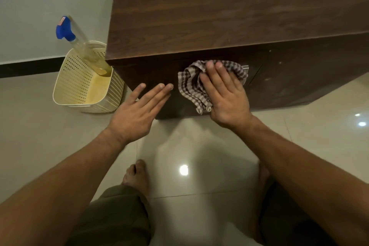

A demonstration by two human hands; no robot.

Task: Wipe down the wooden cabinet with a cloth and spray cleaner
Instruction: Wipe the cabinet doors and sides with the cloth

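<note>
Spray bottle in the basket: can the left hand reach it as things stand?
Probably yes. The left hand is empty, the spray bottle leans out of the basket just to its left, trigger head clear above the rim, and nothing lies between them.

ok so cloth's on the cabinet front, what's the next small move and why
Probably slide the right hand and checked cloth sideways along the cabinet front: its straight fingers press the cloth flat there, the left hand is free beside it, and the spray bottle leans parked in the basket.
</note>
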